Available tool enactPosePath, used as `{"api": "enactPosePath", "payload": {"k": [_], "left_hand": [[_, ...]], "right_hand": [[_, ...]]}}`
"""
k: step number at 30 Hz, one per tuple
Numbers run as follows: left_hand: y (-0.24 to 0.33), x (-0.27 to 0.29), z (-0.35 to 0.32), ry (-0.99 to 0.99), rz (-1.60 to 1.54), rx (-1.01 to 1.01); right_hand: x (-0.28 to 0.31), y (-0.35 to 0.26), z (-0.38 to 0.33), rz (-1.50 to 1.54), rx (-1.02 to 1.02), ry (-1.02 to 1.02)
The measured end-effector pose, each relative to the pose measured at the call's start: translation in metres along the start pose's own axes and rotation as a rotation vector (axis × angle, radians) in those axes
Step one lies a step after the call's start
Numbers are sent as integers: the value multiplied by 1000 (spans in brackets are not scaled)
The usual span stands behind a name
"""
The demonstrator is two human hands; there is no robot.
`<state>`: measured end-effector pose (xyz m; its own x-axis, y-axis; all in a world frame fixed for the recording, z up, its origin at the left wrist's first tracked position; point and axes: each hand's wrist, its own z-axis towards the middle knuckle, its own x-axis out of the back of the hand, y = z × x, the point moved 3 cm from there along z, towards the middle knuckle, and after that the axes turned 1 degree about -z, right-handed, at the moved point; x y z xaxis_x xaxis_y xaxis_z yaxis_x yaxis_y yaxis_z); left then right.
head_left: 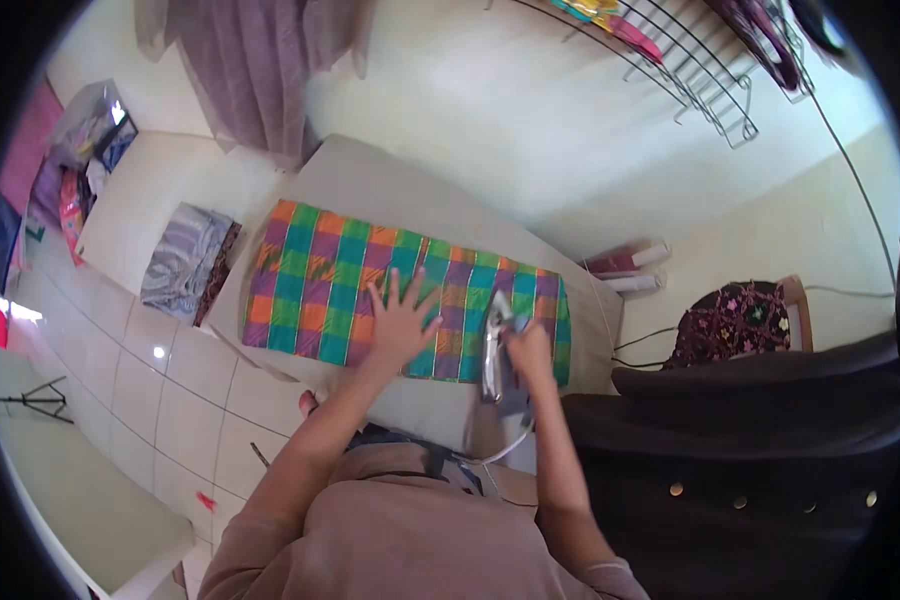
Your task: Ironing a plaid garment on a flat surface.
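Head view: left hand (pixel 402 325) spread flat on checked cloth (pixel 315 280), laid across grey-covered table (pixel 370 180). Right hand (pixel 528 352) curled round iron (pixel 492 355) near cloth's right end. 2 likely risks: iron straying left, burning left hand; cord (pixel 510 447) snagging, jerking iron.

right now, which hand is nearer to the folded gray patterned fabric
Left. The left hand is spread over the checkered cloth, to the right of the folded gray patterned fabric; the right hand grips the clothes iron, farther to the right.
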<state>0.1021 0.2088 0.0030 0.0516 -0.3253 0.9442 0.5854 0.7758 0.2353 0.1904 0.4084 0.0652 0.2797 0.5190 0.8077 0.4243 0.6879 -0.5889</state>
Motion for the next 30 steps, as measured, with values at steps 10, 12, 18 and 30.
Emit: {"api": "enactPosePath", "payload": {"k": [10,12,18,30], "left_hand": [[-20,13,-2,-43,-74,129],[-24,11,-2,-5,-90,136],[-60,14,-2,27,-127,87],[-158,52,1,28,-90,105]], "right_hand": [[-58,-69,92,-137,22,-24],[-63,-73,115,-127,-55,-114],[-78,-59,77,-9,103,-118],[-129,-187,46,-182,35,-12]]}}
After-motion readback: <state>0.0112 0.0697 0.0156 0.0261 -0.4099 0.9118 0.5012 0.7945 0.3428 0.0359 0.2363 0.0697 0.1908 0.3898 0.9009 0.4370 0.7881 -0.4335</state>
